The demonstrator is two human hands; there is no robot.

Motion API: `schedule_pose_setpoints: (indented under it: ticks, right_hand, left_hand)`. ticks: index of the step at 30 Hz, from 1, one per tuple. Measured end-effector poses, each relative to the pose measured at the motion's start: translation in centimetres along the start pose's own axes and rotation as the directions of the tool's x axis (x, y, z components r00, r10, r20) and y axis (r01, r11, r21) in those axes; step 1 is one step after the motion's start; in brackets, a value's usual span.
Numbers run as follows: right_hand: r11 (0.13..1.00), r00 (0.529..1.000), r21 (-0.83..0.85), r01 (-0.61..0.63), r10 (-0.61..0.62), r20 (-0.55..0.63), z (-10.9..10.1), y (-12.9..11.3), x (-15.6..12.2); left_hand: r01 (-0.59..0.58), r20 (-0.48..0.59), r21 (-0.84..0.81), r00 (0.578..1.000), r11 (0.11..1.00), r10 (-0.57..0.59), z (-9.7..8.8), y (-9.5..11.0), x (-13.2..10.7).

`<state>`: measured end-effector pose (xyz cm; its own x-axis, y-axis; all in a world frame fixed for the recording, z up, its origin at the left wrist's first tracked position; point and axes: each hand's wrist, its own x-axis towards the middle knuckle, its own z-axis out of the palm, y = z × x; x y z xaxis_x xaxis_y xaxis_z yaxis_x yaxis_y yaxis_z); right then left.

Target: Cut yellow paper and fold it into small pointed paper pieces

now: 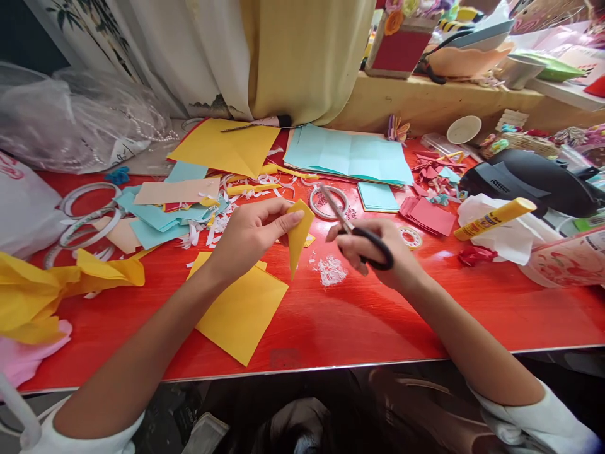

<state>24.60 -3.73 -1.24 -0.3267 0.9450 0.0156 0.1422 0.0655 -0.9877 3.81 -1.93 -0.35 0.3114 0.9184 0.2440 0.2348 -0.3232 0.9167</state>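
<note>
Between the thumb and fingers of my left hand point(258, 233) is a folded piece of yellow paper point(299, 236), its narrow point hanging down. My right hand point(378, 249) grips black-handled scissors point(338, 208) with the blades pointing up and toward the far left. The blades are apart from the folded paper. Below my left hand, square yellow paper sheets point(243, 315) lie on the red table point(359, 328). A small heap of white paper bits point(329, 271) sits between my hands.
Rolls of tape point(89, 217) and paper scraps point(161, 214) crowd the left. Behind my hands are large yellow sheets point(227, 145) and blue sheets point(347, 154). To the right are red paper squares point(428, 215), a yellow glue stick point(494, 219) and a black object point(524, 180).
</note>
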Motion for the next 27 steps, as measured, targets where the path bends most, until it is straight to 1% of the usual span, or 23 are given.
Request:
schedule_pose_setpoints:
  ticks: [2, 3, 4, 5, 7, 9, 10, 12, 14, 15, 16, 17, 18, 19, 20, 21, 22, 23, 24, 25, 26, 27]
  right_hand:
    - [0.995, 0.99, -0.043, 0.085, -0.089, -0.108, -1.1, -0.1, 0.3]
    - [0.989, 0.984, -0.111, 0.103, -0.117, -0.134, -1.7, -0.2, 0.3]
    - [0.972, 0.98, -0.212, 0.1, -0.133, -0.151, -2.3, -0.3, 0.3]
    - [0.939, 0.978, -0.337, 0.071, -0.132, -0.164, -2.8, -0.3, 0.1]
    - [0.817, 0.978, -0.576, -0.009, -0.113, -0.176, -3.5, 0.0, -0.6]
    - [0.689, 0.982, -0.72, -0.081, -0.067, -0.174, -3.7, 0.6, -1.8]
    - [0.645, 0.986, -0.756, -0.117, -0.019, -0.168, -3.7, 0.9, -2.4]
    - [0.549, 0.989, -0.823, -0.145, 0.077, -0.122, -3.7, 1.3, -3.6]
    - [0.46, 0.988, -0.88, -0.118, 0.146, -0.056, -3.8, 1.4, -4.5]
    - [0.443, 0.987, -0.893, -0.082, 0.159, -0.011, -4.0, 1.2, -4.7]
    - [0.455, 0.987, -0.89, -0.043, 0.156, 0.032, -4.2, 1.0, -4.8]
    - [0.5, 0.989, -0.866, -0.013, 0.133, 0.062, -4.4, 0.7, -4.7]
    - [0.578, 0.991, -0.816, 0.004, 0.106, 0.08, -4.4, 0.3, -4.5]
    - [0.674, 0.994, -0.739, -0.009, 0.086, 0.067, -4.3, -0.1, -4.1]
    - [0.787, 0.997, -0.616, -0.038, 0.072, 0.03, -3.9, -0.6, -3.5]
    - [0.897, 0.994, -0.437, -0.073, 0.098, 0.036, -3.5, -0.9, -2.8]
    - [0.965, 0.989, -0.24, -0.107, 0.129, 0.076, -2.9, -1.3, -2.0]
    - [0.99, 0.987, -0.074, -0.118, 0.125, 0.099, -2.2, -1.5, -1.1]
    - [0.992, 0.987, 0.031, -0.121, 0.117, 0.112, -1.6, -1.7, -0.2]
    - [0.991, 0.99, 0.089, -0.101, 0.092, 0.107, -1.0, -1.8, 0.7]
    - [0.993, 0.994, 0.1, -0.068, 0.059, 0.088, -0.5, -1.8, 1.5]
    - [0.995, 0.998, 0.095, -0.035, 0.029, 0.063, -0.1, -1.7, 2.2]
  left_hand:
    - [0.001, -0.008, -0.033, 1.0, 0.999, -0.002, -0.1, -0.1, 0.1]
    - [0.001, -0.008, -0.05, 1.0, 0.999, -0.002, -0.1, -0.1, 0.1]
    - [0.001, -0.007, -0.065, 1.0, 0.998, -0.002, -0.2, -0.2, 0.1]
    - [0.0, -0.007, -0.077, 1.0, 0.997, 0.0, -0.1, -0.3, 0.1]
    - [-0.006, -0.015, -0.092, 1.0, 0.996, 0.005, 0.0, -0.5, 0.1]
    - [-0.038, -0.037, -0.092, 0.999, 0.995, 0.035, 0.1, -0.6, 0.1]
    - [-0.07, -0.044, -0.077, 0.997, 0.995, 0.067, 0.1, -0.7, 0.0]
    - [-0.188, -0.052, 0.001, 0.981, 0.982, 0.188, 0.2, -0.7, -0.1]
    - [-0.34, -0.058, 0.133, 0.935, 0.931, 0.35, 0.2, -0.8, -0.1]
    - [-0.409, -0.057, 0.203, 0.902, 0.89, 0.428, 0.2, -0.8, -0.1]
    - [-0.471, -0.049, 0.267, 0.865, 0.841, 0.5, 0.1, -0.9, -0.1]
    - [-0.521, -0.034, 0.323, 0.828, 0.79, 0.56, 0.2, -0.9, -0.1]
    - [-0.565, -0.01, 0.367, 0.792, 0.739, 0.61, 0.2, -1.0, -0.1]
    - [-0.604, 0.022, 0.397, 0.759, 0.691, 0.651, 0.3, -1.1, -0.1]
    - [-0.639, 0.056, 0.414, 0.728, 0.648, 0.683, 0.4, -1.1, -0.1]
    - [-0.668, 0.088, 0.421, 0.703, 0.613, 0.706, 0.5, -1.1, -0.1]
    - [-0.688, 0.117, 0.416, 0.689, 0.594, 0.716, 0.6, -1.2, -0.2]
    - [-0.698, 0.14, 0.401, 0.687, 0.594, 0.713, 0.6, -1.2, -0.2]
    - [-0.692, 0.155, 0.379, 0.702, 0.615, 0.695, 0.7, -1.2, -0.2]
    - [-0.657, 0.154, 0.353, 0.743, 0.666, 0.651, 0.7, -1.1, -0.2]
    - [-0.587, 0.134, 0.316, 0.805, 0.746, 0.577, 0.6, -1.1, -0.1]
    - [-0.481, 0.093, 0.258, 0.876, 0.838, 0.474, 0.5, -1.1, -0.1]
